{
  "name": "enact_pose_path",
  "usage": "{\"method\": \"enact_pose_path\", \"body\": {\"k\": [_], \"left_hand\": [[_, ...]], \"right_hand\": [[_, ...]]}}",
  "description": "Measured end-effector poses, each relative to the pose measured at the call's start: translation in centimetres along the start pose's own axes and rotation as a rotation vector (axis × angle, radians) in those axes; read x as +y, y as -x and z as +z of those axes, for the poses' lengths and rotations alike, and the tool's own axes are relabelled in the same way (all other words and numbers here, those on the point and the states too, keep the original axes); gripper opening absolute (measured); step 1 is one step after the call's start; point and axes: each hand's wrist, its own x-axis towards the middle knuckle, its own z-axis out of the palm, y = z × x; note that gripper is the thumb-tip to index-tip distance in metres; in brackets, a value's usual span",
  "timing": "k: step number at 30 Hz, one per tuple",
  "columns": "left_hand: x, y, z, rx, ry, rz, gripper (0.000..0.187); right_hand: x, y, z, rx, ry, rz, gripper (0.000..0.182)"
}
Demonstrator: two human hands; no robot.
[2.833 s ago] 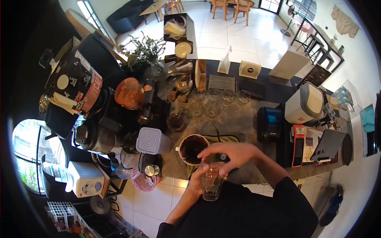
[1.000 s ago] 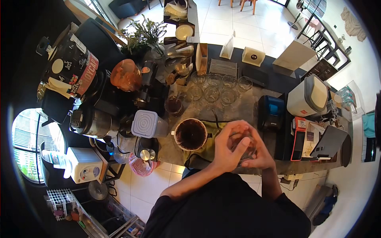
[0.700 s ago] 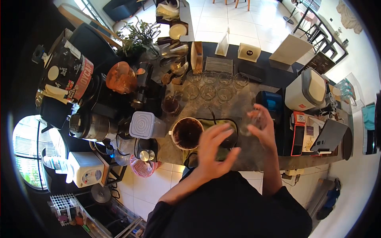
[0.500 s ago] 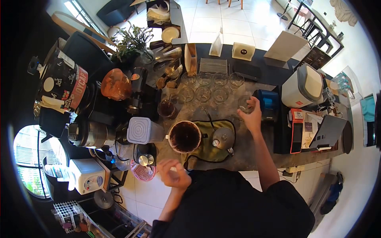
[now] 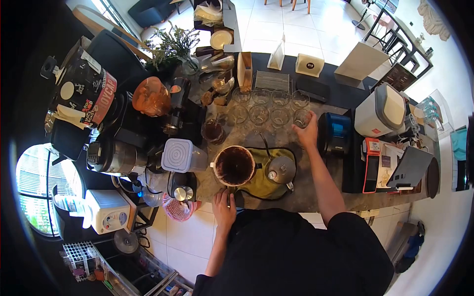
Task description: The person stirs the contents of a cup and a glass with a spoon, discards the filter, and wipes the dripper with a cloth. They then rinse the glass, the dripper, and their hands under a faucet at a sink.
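My right hand grips a clear drinking glass at the right end of the front row of several similar glasses. My left hand lies on the front edge of the counter with its fingers stretched out, holding nothing. Just beyond it stands a coffee dripper with dark wet grounds inside. To its right, a gooseneck kettle with a dial on its lid rests on an olive cloth. A glass server of dark coffee stands behind the dripper.
On the left are a lidded plastic container, a scale, a grinder and a large black stickered machine. A blue dispenser, a white bin and a tablet stand at right.
My right hand has moved the glass back and left to the end of the front row. My left hand, raised and curled before, has come down onto the counter edge.
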Motion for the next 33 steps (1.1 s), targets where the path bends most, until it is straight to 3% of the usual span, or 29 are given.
{"method": "enact_pose_path", "body": {"k": [2,6,9,10,13,16,19,20,33], "left_hand": [[-0.7,-0.3,0.3,-0.023,-0.026,0.015,0.024],[-1.3,-0.6,0.2,-0.018,-0.112,0.075,0.028],[-1.7,-0.5,0.2,-0.008,-0.159,0.098,0.028],[-1.8,-0.5,0.3,-0.004,-0.147,0.107,0.028],[-1.8,-0.7,0.6,-0.003,-0.154,0.126,0.029],[-1.5,-1.5,0.5,-0.013,-0.120,0.145,0.041],[-1.8,-2.1,1.2,0.001,-0.095,0.135,0.051],[-2.0,-2.3,1.3,0.020,-0.103,0.140,0.055],[-2.7,-2.9,0.7,0.054,-0.087,0.136,0.052]], "right_hand": [[0.2,0.8,0.0,0.033,0.064,-0.029,0.088],[-2.0,4.2,-4.4,0.140,0.053,-0.199,0.073],[-6.5,6.9,-12.5,0.288,0.223,-0.490,0.042],[-7.4,7.2,-15.4,0.382,0.302,-0.601,0.037],[-8.7,7.3,-23.4,0.628,0.518,-0.651,0.036],[-8.1,6.3,-29.2,0.769,0.789,-0.539,0.039],[-5.2,5.3,-31.8,0.755,0.870,-0.375,0.039],[-3.5,4.9,-32.4,0.705,0.759,-0.345,0.039],[-1.6,4.3,-32.7,0.671,0.576,-0.473,0.040]]}}
